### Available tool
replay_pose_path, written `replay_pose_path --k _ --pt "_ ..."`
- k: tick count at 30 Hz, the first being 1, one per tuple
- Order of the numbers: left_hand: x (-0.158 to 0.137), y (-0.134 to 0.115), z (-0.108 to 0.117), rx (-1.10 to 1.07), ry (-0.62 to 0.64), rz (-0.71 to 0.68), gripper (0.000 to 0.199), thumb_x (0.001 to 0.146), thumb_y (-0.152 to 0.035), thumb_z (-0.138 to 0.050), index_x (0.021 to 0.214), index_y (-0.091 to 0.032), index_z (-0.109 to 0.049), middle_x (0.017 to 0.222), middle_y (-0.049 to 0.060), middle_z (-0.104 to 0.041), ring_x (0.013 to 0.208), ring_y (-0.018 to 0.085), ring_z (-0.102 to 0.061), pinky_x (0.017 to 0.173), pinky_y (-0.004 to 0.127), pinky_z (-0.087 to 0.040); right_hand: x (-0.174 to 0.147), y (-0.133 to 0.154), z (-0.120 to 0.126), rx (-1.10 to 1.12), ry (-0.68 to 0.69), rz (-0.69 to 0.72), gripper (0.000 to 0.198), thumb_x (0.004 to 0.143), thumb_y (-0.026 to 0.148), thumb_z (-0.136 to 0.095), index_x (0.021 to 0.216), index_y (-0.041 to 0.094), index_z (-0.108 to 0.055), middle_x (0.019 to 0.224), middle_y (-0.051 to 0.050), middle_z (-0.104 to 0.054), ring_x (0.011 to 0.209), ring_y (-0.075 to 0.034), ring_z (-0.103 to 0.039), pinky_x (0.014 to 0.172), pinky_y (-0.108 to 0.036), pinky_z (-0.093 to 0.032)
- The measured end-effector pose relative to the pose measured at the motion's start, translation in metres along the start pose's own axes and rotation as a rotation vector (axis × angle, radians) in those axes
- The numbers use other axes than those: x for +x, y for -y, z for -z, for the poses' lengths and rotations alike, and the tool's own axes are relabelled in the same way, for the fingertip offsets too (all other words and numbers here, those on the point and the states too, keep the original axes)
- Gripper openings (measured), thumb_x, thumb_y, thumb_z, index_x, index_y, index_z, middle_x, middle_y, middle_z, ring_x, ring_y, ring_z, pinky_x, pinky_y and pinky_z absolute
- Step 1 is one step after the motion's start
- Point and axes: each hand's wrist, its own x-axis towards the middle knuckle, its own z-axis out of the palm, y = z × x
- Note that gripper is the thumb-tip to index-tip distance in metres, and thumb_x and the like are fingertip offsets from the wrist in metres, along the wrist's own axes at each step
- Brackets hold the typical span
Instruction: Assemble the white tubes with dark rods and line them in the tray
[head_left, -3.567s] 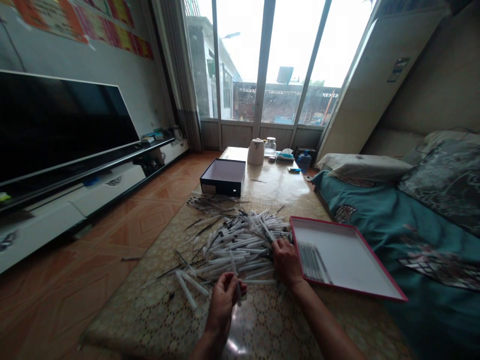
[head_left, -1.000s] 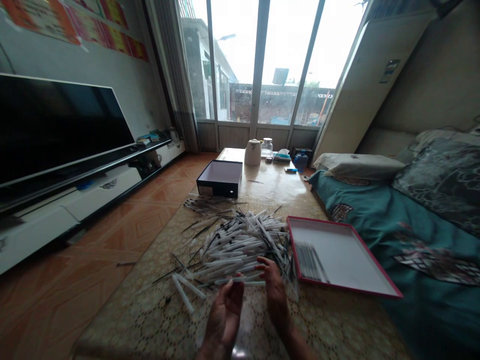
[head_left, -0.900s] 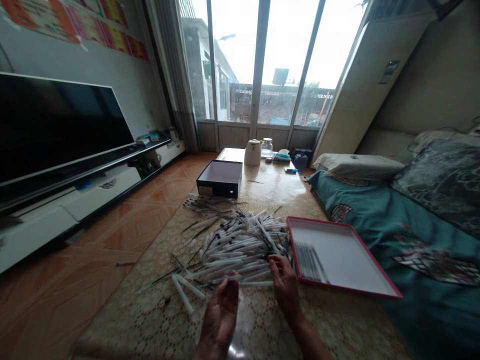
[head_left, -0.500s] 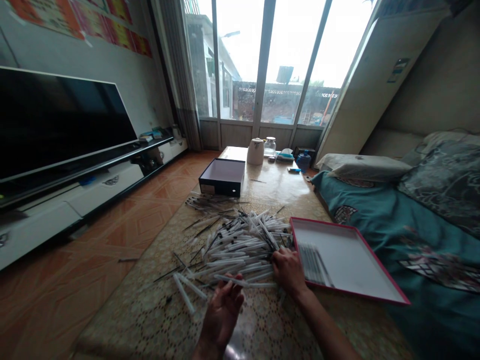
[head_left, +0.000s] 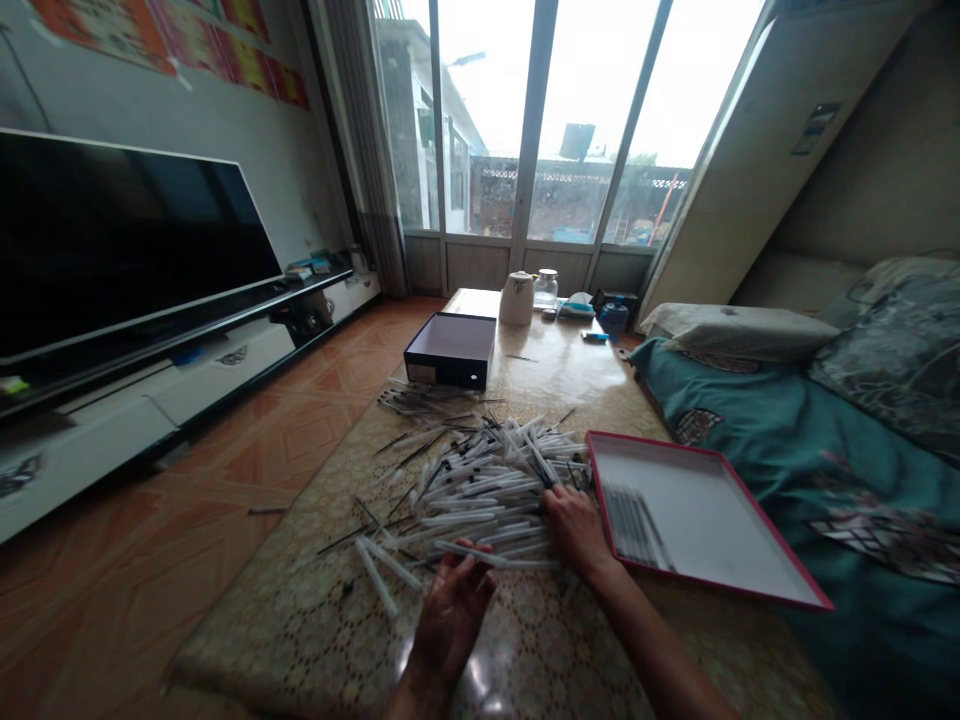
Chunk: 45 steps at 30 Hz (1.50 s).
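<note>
In the head view, my left hand [head_left: 454, 615] is closed on a slim white pen barrel [head_left: 469, 552], held nearly level at the fingertips. My right hand [head_left: 576, 525] has its fingers curled together at the right side of a pile of white pen barrels [head_left: 465, 505]. Whatever those fingers pinch is hidden. Dark thin refills and small black pieces lie among the barrels. Two loose barrels [head_left: 379, 575] lie left of my left hand. Just right of my right hand is a red-rimmed white box lid [head_left: 720, 520], with a row of dark-cored pens [head_left: 637, 525] along its left side.
Behind the pile stands a dark open box [head_left: 446, 372]. Farther back on the patterned table [head_left: 247, 640] are a kettle [head_left: 517, 300], a glass jar [head_left: 547, 288] and a tissue pack [head_left: 576, 306]. A sofa with a teal cover [head_left: 757, 420] borders the table on the right.
The view has shifted slightly. My left hand still holds the barrel, and my right hand stays at the pile's right side with its fingers slightly moved.
</note>
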Motion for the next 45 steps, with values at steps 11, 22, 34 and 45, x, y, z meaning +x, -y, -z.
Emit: replay_pose_path --k 11,22,34,45 --pt "0.000 0.008 -0.005 0.163 -0.068 -0.134 0.027 0.073 -0.004 -0.064 0.093 -0.019 -0.055 0.093 0.008 -0.071 0.084 0.018 -0.070 0.073 0.026 -0.057 -0.059 0.046 -0.018 1.259 -0.212 -0.269 0.025 0.084 0.043 -0.054 0.086 0.018 -0.058 0.065 0.002 -0.053 0.055 -0.012 -0.051 0.052 -0.022 -0.043" --pt "-0.001 0.004 -0.012 0.239 -0.048 -0.167 0.030 0.069 -0.005 -0.070 0.090 -0.018 -0.054 0.089 0.006 -0.071 0.082 0.019 -0.070 0.070 0.026 -0.058 -0.067 0.056 -0.039 1.383 -0.225 -0.310 0.023 0.075 0.037 -0.066 0.086 0.016 -0.064 0.076 -0.004 -0.066 0.072 -0.018 -0.062 0.063 -0.026 -0.051" --pt "-0.002 0.003 -0.011 0.252 0.043 -0.165 0.028 0.068 -0.013 -0.073 0.089 -0.017 -0.056 0.087 0.005 -0.071 0.083 0.019 -0.069 0.076 0.030 -0.055 -0.067 0.055 -0.041 1.403 -0.181 -0.283 0.023 0.077 0.037 -0.065 0.088 0.017 -0.065 0.081 -0.006 -0.069 0.075 -0.020 -0.065 0.064 -0.028 -0.052" --pt "-0.002 0.006 -0.010 0.295 0.078 -0.208 0.022 0.070 -0.016 -0.072 0.086 -0.017 -0.058 0.084 0.006 -0.072 0.080 0.018 -0.069 0.077 0.030 -0.054 -0.068 0.057 -0.041 1.374 -0.176 -0.270 0.023 0.077 0.037 -0.065 0.088 0.017 -0.067 0.078 -0.006 -0.068 0.066 -0.017 -0.061 0.061 -0.027 -0.051"
